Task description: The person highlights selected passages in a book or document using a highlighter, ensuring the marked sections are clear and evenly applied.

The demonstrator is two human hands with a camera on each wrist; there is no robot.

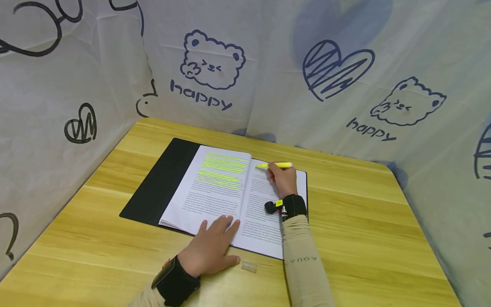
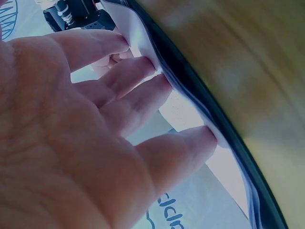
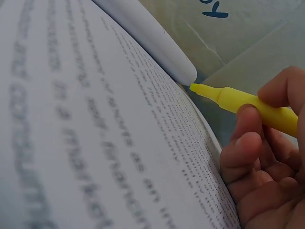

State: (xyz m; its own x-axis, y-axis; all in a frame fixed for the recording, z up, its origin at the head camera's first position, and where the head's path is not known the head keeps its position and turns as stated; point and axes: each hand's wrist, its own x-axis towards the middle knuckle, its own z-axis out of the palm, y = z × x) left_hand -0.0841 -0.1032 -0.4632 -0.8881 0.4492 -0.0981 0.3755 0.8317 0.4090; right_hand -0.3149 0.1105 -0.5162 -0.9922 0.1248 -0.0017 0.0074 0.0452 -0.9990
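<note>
A stack of printed pages [image 1: 215, 200] lies spread in a black folder [image 1: 161, 183], with yellow marking over the upper lines of the left page. My right hand [image 1: 283, 178] pinches a yellow highlighter [image 3: 233, 99] between thumb and fingers near the top of the right page. In the right wrist view the highlighter's bare tip points toward the fold of the pages. My left hand [image 1: 212, 247] rests with spread fingers on the lower edge of the pages, by the fold. In the left wrist view its fingertips [image 2: 202, 136] touch the paper.
A small translucent cap-like piece [image 1: 249, 267] lies on the wooden table [image 1: 356, 221] beside my left thumb. White cloth [image 1: 268, 76] with drawn bears and hearts hangs behind the table and at both sides. Each wrist wears a black band.
</note>
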